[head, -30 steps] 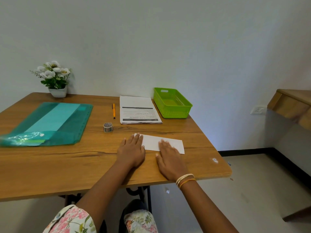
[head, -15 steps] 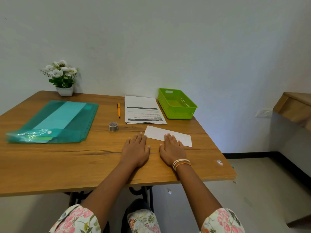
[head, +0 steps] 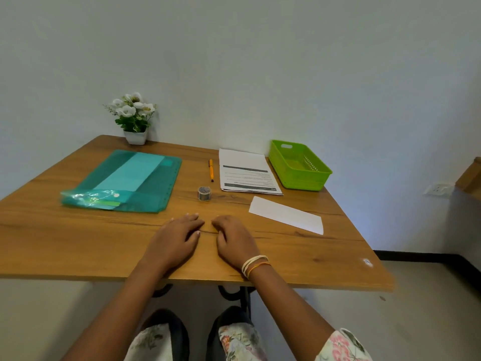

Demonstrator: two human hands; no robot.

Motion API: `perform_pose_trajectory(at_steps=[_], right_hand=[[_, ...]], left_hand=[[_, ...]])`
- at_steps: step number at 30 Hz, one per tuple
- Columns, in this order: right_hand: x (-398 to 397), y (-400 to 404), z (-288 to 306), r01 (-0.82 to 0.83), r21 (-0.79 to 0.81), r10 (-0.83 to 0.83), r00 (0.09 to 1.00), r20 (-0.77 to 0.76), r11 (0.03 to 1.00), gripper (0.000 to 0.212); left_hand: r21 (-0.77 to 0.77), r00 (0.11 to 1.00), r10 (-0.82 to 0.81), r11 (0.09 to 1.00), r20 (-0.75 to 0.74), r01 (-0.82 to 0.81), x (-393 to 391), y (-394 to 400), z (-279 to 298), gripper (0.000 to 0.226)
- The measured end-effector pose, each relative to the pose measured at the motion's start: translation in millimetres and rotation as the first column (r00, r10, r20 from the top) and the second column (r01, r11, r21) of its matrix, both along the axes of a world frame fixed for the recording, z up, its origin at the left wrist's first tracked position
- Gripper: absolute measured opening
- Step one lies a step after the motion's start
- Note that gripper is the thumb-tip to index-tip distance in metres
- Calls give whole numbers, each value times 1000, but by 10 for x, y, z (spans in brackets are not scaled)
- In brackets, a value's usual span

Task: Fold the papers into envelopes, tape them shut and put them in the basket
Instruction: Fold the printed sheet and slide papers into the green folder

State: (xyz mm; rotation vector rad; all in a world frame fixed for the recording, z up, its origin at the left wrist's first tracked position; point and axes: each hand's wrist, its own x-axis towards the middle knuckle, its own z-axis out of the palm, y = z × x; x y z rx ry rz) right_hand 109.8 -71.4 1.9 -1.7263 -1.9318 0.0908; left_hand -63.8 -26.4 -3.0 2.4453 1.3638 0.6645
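A folded white paper (head: 286, 214) lies flat on the wooden table (head: 78, 243), to the right of both hands and apart from them. Beyond it lies a stack of printed papers (head: 247, 170), and a green basket (head: 299, 165) stands at the table's back right. A small roll of tape (head: 204, 193) stands just beyond the hands. My left hand (head: 177, 238) and my right hand (head: 234, 239) rest side by side on the bare tabletop, palms down, fingers loosely bent, holding nothing.
A teal plastic folder (head: 130, 178) with a clear pouch on it covers the table's left side. An orange pen (head: 211, 170) lies left of the printed papers. A white pot of flowers (head: 134, 118) stands at the back by the wall.
Both hands have come off the folded paper and drawn back left to the bare table. The paper stays where it lay; the view has shifted to the right.
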Motion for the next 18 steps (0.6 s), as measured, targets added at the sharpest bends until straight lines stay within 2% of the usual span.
perform_pose_trajectory(at_steps=[3, 5, 9, 11, 14, 16, 18], right_hand=[[-243, 205, 8, -22, 32, 24, 996, -83, 999, 36], [-416, 337, 16, -48, 84, 57, 993, -103, 995, 37], [-714, 580, 31, -105, 179, 124, 988, -96, 978, 30], [-826, 702, 27, -125, 200, 147, 984, -98, 972, 28], [-952, 846, 29, -144, 202, 169, 979, -110, 969, 27], [-1008, 936, 21, -150, 190, 177, 975, -138, 970, 28], [-1054, 1001, 20, -138, 152, 167, 965, -200, 979, 29]], left_hand=[[44, 990, 140, 989, 29, -141, -214, 24, 29, 38], [103, 969, 222, 967, 104, -233, -294, 38, 52, 34], [214, 919, 286, 913, 271, -347, -418, 113, 98, 31], [235, 892, 345, 878, 293, -417, -483, 187, 108, 35], [164, 843, 521, 827, 133, -537, -541, 306, 66, 47], [78, 834, 551, 831, 23, -551, -538, 346, 18, 51], [82, 845, 534, 843, -19, -531, -524, 356, -21, 50]])
